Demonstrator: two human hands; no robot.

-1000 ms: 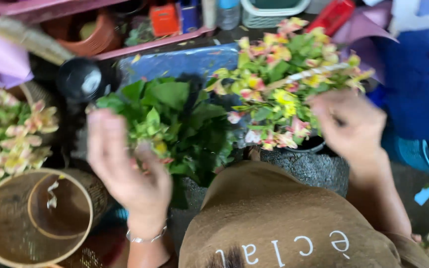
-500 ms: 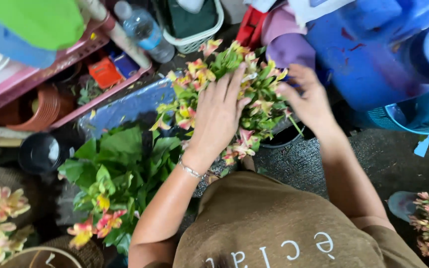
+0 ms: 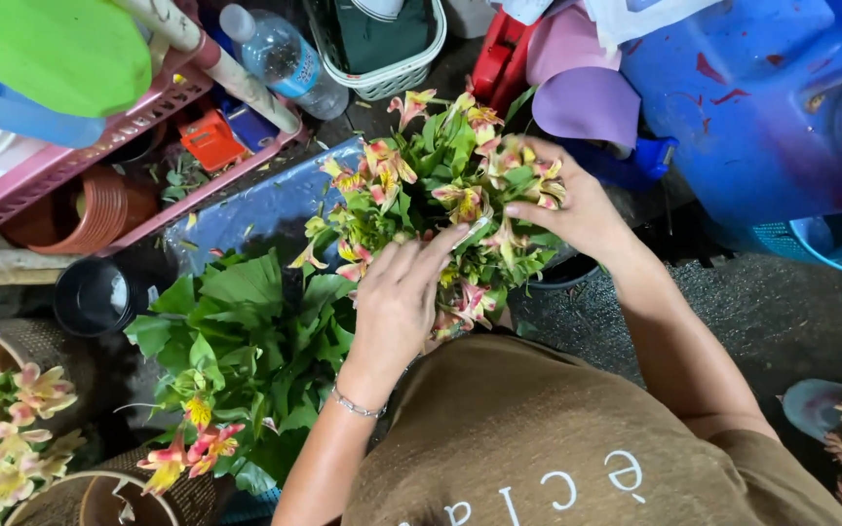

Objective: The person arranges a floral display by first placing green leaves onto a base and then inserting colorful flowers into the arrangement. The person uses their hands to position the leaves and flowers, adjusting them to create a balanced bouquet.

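- Your left hand (image 3: 397, 307) lies flat and open-fingered on the near side of the bunch of flowers (image 3: 440, 190), fingertips pushed in among the stems, clasping nothing.
- Your right hand (image 3: 577, 209) cups the far right side of the same bunch, fingers curled into the blooms; whether it pinches a stem, I cannot tell.
- The bunch stands upright in a dark bucket (image 3: 562, 273), just ahead of your chest.
- You appear to be sorting or gathering the stems; the next move likely calls for a gentle pull that spares the petals.
- Left of the bunch, a pile of green leaves (image 3: 236, 341) sits close, almost touching.
- Beyond, a water bottle (image 3: 280, 58), a white basket (image 3: 382, 58) and a pink tray (image 3: 99, 146) crowd the far edge.
- A blue tub (image 3: 772, 107) hems the right; open floor (image 3: 762, 312) lies beside your right forearm.
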